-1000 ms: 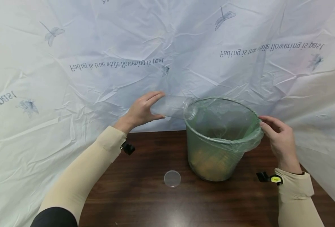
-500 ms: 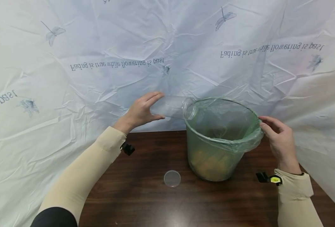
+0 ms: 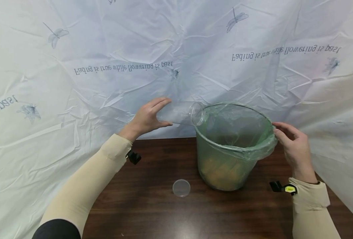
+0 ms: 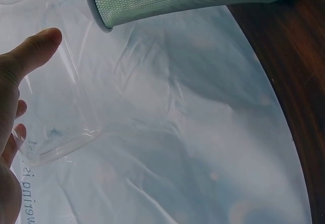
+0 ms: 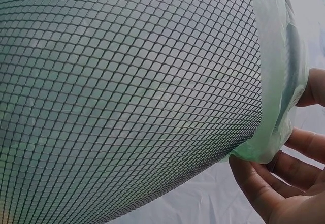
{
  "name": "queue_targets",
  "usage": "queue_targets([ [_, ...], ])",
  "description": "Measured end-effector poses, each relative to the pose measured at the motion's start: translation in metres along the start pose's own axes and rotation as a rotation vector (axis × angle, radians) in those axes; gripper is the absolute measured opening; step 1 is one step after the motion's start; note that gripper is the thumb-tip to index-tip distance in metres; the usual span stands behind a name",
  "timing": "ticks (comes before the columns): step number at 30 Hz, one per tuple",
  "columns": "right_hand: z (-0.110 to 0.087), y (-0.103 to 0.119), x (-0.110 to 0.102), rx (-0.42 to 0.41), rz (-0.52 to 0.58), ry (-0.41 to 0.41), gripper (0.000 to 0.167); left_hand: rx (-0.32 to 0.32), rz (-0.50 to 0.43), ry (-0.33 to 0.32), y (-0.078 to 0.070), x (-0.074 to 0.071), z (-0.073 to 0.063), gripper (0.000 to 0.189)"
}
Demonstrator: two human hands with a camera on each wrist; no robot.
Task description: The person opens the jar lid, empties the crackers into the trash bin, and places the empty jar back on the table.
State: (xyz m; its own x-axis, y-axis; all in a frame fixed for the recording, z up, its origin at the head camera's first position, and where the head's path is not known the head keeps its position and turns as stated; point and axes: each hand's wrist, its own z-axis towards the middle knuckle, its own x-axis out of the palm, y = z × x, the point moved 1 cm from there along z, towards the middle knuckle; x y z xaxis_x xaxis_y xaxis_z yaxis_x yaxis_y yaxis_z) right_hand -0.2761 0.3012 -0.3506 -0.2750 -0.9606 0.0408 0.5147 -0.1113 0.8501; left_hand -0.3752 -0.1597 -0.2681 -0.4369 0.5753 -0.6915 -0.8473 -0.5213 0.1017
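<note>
My left hand (image 3: 146, 116) grips a clear plastic jar (image 3: 180, 113) by its base end, thumb below and fingers above in the head view. The jar lies sideways in the air, its open mouth right at the left rim of a wire mesh wastebasket (image 3: 224, 169). Nothing shows inside the see-through jar. A thin green bin bag (image 3: 261, 152) lines the basket and folds over its rim; something orange-yellow shows low through the mesh. On the basket's right side my right hand (image 3: 297, 149) pinches the bagged rim, as the fingers (image 5: 254, 183) in the right wrist view show.
A round clear lid (image 3: 181, 188) lies flat on the dark wooden table (image 3: 146, 205), in front and left of the basket. Behind, a white printed plastic sheet (image 3: 134, 43) hangs close to the basket and the jar, and covers both sides too.
My left hand has drawn the jar slightly to the left, so its mouth sits a little farther out from the basket's rim. The right hand keeps its hold; basket and lid stay put.
</note>
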Motion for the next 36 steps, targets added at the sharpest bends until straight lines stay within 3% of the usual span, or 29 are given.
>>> queue_targets([
  [19, 0.0, -0.003, -0.001, 0.002, -0.003, -0.005, 0.033, -0.035, -0.019, -0.032, 0.005, 0.004, -0.012, 0.084],
  [36, 0.0, -0.003, -0.001, 0.014, -0.015, -0.003, 0.034, -0.104, -0.028, -0.018, 0.007, 0.005, -0.021, 0.084],
])
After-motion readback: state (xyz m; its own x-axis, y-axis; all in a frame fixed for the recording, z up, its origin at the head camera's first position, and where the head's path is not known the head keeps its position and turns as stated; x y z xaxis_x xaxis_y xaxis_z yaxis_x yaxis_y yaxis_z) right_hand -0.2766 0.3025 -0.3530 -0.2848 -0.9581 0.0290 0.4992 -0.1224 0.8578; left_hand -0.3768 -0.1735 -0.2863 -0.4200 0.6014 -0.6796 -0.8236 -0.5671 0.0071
